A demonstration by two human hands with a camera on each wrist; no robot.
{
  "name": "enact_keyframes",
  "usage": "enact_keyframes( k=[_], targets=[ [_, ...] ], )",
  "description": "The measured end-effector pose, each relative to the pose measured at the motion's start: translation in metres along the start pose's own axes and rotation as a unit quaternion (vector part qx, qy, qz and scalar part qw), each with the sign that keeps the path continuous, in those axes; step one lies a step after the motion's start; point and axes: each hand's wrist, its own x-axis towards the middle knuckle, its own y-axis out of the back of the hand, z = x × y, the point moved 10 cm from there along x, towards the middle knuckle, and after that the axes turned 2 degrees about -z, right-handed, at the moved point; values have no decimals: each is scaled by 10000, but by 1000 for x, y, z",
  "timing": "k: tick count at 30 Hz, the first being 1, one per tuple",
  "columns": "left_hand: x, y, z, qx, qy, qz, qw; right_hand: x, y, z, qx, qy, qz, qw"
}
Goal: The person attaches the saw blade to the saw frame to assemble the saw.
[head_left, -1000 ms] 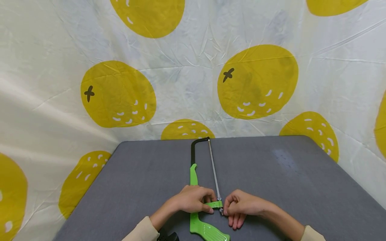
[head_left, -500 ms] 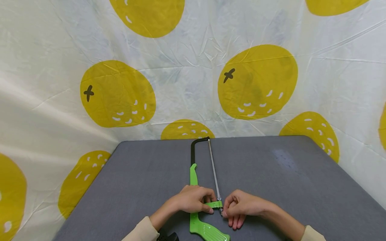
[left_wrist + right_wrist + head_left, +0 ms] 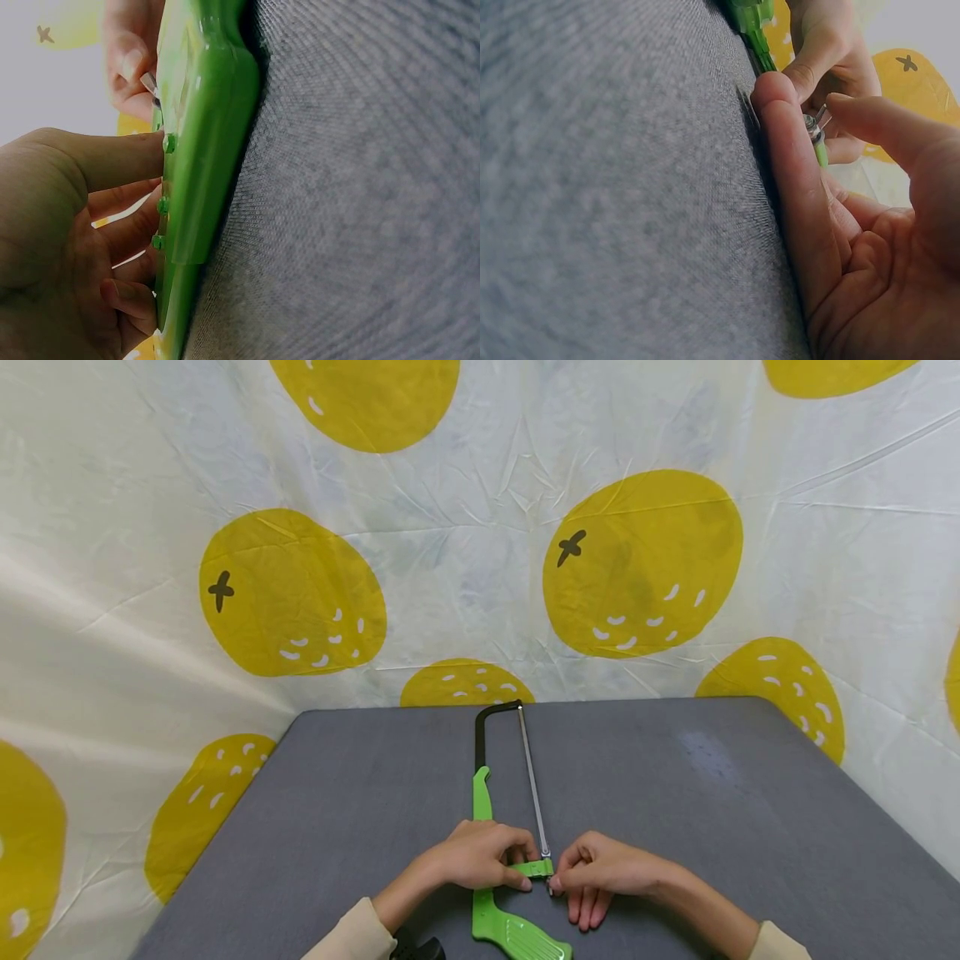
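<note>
A hacksaw (image 3: 482, 802) with a green handle and black front frame lies flat on the grey table, its silver blade (image 3: 531, 777) on the right side. My left hand (image 3: 480, 856) holds the saw's green crosspiece (image 3: 534, 868), thumb on the near side and fingers on the far side. At the blade's near end, my right hand (image 3: 607, 870) pinches a small metal wing nut (image 3: 813, 129) between thumb and forefinger. Its other fingers rest low against the table. In the left wrist view the wing nut shows at the right fingertips, partly covered.
The grey table (image 3: 360, 777) has a pale smudge (image 3: 707, 756) at the right. Behind it hangs a white cloth (image 3: 465, 593) printed with yellow fruit shapes. A black object (image 3: 420, 949) sits by the left sleeve.
My right thumb and forefinger have shifted slightly left over the wing nut, covering more of it. The left hand and the hacksaw stay in place.
</note>
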Motion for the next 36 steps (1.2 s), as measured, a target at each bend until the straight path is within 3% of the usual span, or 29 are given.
enact_keyframes(
  k=[36],
  targets=[
    [1,0,2,21,8,14,10000,-4,-2,-4,-17,161,-50,9999]
  ],
)
